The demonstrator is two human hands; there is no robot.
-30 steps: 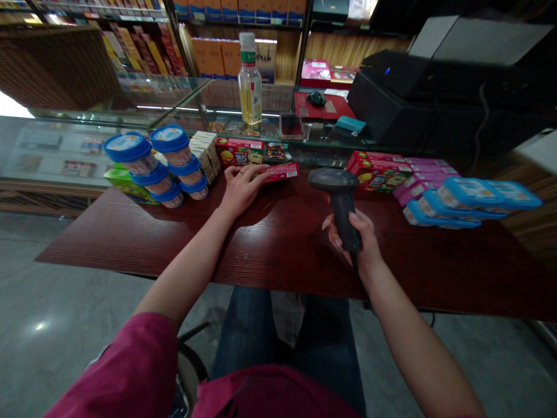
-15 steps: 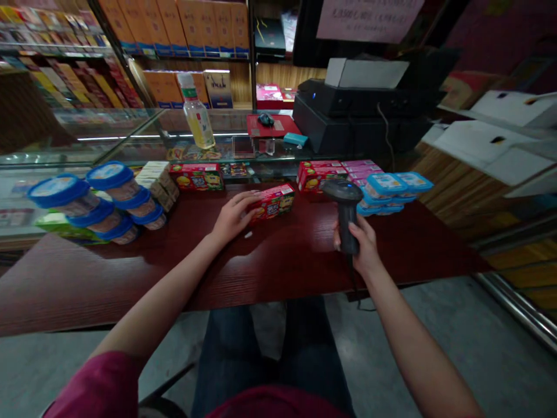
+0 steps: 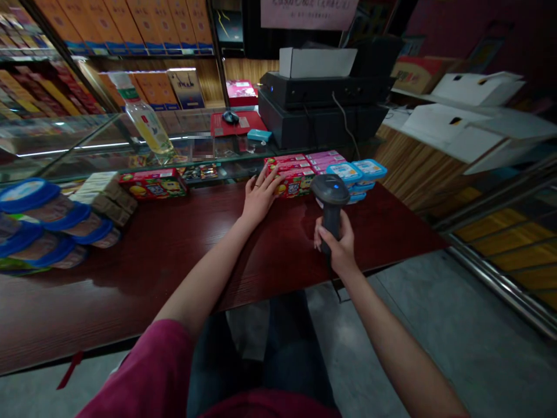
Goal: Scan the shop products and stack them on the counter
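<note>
My left hand (image 3: 260,197) lies at the left end of a red snack box (image 3: 296,183), its fingers spread and stretched out against the box. This box sits in front of another red box (image 3: 287,161), beside pink boxes (image 3: 325,159). My right hand (image 3: 339,241) is wrapped round the handle of a black barcode scanner (image 3: 331,197), which is held upright over the table with a blue light on its head. Just behind the scanner stand stacked blue-lidded tubs (image 3: 365,169).
On the left of the dark red table (image 3: 174,261) are round tubs with blue lids (image 3: 37,200), stacked pale cartons (image 3: 107,194) and another red box (image 3: 154,183). A bottle (image 3: 148,125) stands on the glass counter behind. Black machines (image 3: 322,116) are at the back right.
My left hand has moved the red box rightward, up to the other red and pink boxes, and its fingers have spread. The scanner stays in my right hand. The view has turned right.
</note>
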